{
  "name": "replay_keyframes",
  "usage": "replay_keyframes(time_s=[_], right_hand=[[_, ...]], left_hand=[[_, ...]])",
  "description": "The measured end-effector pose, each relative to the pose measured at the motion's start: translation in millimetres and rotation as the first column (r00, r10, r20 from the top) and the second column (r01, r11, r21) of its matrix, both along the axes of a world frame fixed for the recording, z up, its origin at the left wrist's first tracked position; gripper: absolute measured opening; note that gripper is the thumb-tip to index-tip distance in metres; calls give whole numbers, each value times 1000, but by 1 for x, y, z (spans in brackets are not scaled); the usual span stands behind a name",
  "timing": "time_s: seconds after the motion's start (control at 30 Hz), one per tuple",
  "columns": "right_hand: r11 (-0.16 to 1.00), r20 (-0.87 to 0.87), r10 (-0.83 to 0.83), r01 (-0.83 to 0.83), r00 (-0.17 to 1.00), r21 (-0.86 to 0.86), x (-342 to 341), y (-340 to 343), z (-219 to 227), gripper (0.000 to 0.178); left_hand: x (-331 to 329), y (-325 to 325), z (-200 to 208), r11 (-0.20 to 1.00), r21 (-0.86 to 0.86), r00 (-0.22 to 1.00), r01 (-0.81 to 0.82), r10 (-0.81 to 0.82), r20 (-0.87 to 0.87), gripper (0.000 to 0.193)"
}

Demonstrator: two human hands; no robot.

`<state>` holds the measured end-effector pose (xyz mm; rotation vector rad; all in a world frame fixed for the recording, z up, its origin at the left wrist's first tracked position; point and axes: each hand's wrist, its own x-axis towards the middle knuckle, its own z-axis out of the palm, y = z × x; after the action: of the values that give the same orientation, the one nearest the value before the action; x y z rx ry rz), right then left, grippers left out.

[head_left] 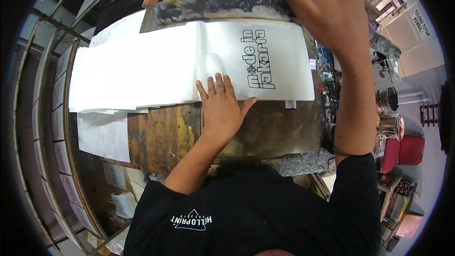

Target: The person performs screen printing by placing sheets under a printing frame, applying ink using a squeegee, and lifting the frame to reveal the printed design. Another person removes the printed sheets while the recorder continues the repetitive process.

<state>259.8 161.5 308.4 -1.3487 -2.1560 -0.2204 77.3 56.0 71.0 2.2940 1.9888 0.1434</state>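
1. head view, the grip: the left hand (220, 111) lies palm down with its fingers spread, over the near edge of the printed white piece (291, 59), close to its left end; it pinches nothing that i can see. the right hand (329, 12) is raised beyond it to the right, thumb held away from the palm; its fingers run out of the picture, so i cannot tell whether it grips anything.
2. head view, progress: the black design (258, 59), just beyond and right of the left hand, looks complete, so i judge this face printed. the white sheets (132, 66) left of that hand show no print on top; whether they are to be printed, i cannot tell.
3. head view, materials: the printed piece is thin, matte and rectangular, softly creased near the left fingertips; cloth or paper is unclear. the design is bold outlined lettering. nearer than the piece, right of the left wrist, is a glossy brownish surface (279, 130); left of the wrist, the tabletop (163, 130) is streaked and blotched. beyond the left hand lies a long, dark, paint-crusted bar (213, 8).
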Motion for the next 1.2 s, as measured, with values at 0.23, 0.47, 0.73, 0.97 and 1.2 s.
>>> replay_keyframes(time_s=[0.23, 0.47, 0.73, 0.97, 1.2], right_hand=[[959, 102, 30, -57, 994, 276, 14, -13, -51, 44], [967, 103, 64, -87, 993, 240, 14, -5, -30, 41], [981, 101, -32, 12, 994, 193, 6, -15, -28, 47], [998, 152, -66, 66, 986, 7, 2, -9, -1, 50], [996, 41, 60, -63, 997, 64, 0, 16, -1, 64]], left_hand=[[-13, -18, -42, 991, 131, 999, -35, 34, 7, 104], [12, 42, 49, 965, 260, 999, 15, -7, -32, 86], [-122, 42, 2, 858, 494, 987, -140, 78, 144, 65], [-108, 49, 29, 894, 390, 905, -220, 38, 423, 60], [84, 29, -114, 905, 238, 914, 352, -387, 123, 54]])
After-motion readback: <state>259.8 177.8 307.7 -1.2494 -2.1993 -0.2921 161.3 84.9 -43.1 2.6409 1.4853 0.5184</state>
